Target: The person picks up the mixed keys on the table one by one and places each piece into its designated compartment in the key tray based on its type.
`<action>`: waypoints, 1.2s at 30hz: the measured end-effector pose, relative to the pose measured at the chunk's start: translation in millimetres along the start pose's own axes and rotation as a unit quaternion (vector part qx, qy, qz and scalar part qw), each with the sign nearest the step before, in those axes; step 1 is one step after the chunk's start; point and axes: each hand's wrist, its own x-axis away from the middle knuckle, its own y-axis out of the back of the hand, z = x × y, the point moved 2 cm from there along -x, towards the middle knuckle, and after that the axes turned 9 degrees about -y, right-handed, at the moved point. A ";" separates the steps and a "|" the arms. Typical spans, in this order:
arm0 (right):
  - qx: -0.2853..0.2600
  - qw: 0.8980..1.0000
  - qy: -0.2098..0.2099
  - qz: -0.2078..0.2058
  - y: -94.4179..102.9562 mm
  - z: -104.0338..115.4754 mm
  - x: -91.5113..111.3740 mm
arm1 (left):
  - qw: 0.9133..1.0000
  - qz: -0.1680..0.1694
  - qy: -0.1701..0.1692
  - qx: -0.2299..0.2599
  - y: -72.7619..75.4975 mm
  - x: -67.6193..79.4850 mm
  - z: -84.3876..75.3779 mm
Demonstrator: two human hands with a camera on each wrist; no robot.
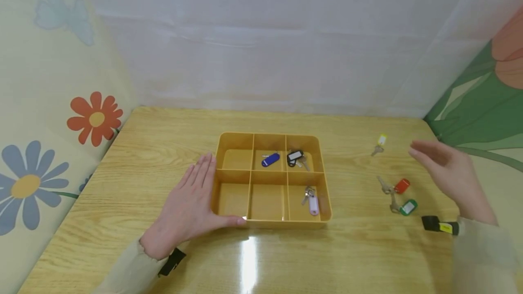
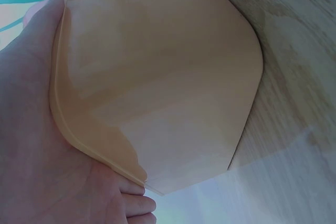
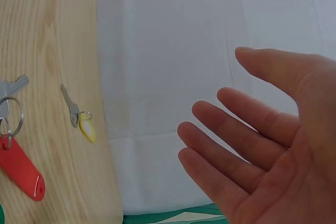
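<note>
A yellow tray (image 1: 267, 223) with several compartments sits mid-table. My left hand (image 1: 189, 201) rests against its front left corner, fingers straight along the left side and thumb on the front rim; the left wrist view shows the tray's outer wall (image 2: 173, 87) beside the palm. A blue key tag (image 1: 270, 160), a black key tag with keys (image 1: 295, 155) and a pale lilac key tag (image 1: 313, 205) lie in separate compartments. My right hand (image 1: 451, 176) hovers empty, fingers apart, right of keys with yellow (image 1: 382, 139), red (image 1: 402, 186) and green (image 1: 408, 207) tags.
A wooden table (image 1: 171, 139) carries everything. Behind it hangs a white cloth (image 1: 261, 58). Flower-patterned panels stand at the left (image 1: 37, 103) and right (image 1: 490, 117). Each wrist wears a black strap (image 1: 171, 262).
</note>
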 end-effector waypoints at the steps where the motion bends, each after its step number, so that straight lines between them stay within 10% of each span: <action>1: 0.002 1.000 -0.001 0.000 0.3 -1.2 0.2 | 1.000 0.001 0.000 -0.001 0.0 0.0 -0.1; 36: 0.015 0.999 -0.020 0.024 -1.3 -41.5 5.9 | 1.000 0.004 -0.002 -0.004 0.6 0.2 0.1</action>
